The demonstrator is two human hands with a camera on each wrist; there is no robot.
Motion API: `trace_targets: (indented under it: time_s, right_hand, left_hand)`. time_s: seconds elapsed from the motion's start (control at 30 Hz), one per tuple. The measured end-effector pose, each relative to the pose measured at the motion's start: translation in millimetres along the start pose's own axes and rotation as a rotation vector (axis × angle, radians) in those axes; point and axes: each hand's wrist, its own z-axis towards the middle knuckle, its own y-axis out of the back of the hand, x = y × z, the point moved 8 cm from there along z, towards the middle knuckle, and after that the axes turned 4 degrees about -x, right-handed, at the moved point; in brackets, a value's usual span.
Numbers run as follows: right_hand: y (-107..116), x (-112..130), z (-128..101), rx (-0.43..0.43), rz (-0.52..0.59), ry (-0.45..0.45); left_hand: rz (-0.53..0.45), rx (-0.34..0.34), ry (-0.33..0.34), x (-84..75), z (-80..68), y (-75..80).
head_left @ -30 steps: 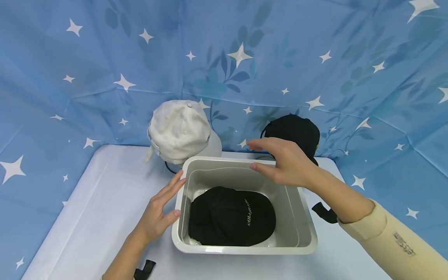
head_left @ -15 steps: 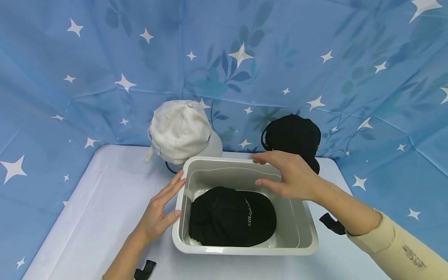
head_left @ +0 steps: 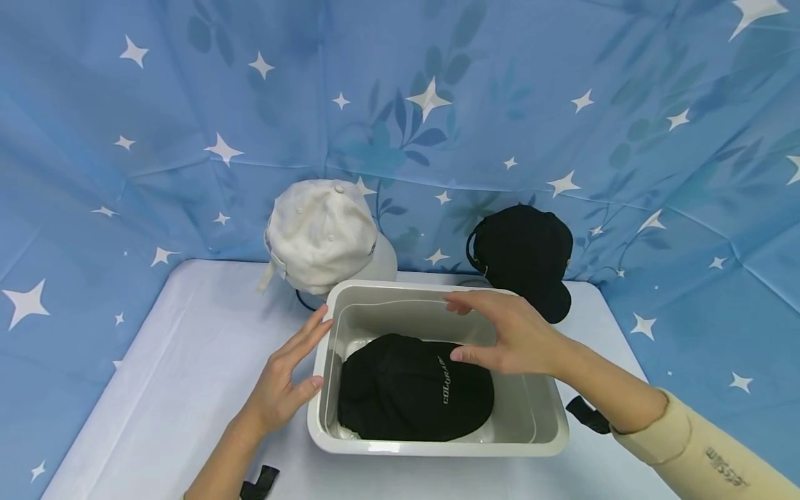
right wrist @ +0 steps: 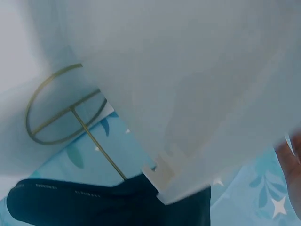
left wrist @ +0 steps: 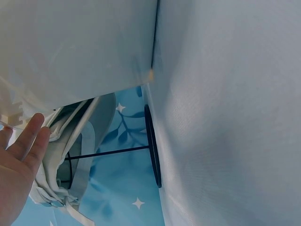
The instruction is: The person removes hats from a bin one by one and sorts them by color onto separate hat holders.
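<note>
Black cap (head_left: 415, 389), likely soft and water-heavy, lies in the tub (head_left: 437, 444) near the table's front edge, best grasped by its crown; both hands, left (head_left: 284, 378) and right (head_left: 509, 333), are open.

A pale grey plastic tub (head_left: 550, 417) held a black cap with pale lettering (head_left: 412, 389). Behind stood a cream-white cap (head_left: 319, 232) and a plain black cap (head_left: 525, 253), against a blue cloth backdrop with white stars and darker leaves (head_left: 562, 104).
</note>
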Motion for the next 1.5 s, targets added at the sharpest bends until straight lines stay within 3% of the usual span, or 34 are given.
trace_targets:
  time_s: [0.27,0.83,1.5]
  right_hand:
    - [-15.4,-0.2,-1.6,-0.013,0.065,0.049]
    - [-49.5,-3.2,-5.5,0.085,0.085,-0.049]
    - [-76.6,0.0,-4.5,0.144,0.164,-0.024]
  left_hand:
    - [0.002,-0.001,0.004,0.9,-0.6,0.0]
    - [-0.015,0.001,0.007,0.6,0.2,-0.1]
    - [-0.004,0.003,0.01,0.3,0.3,-0.5]
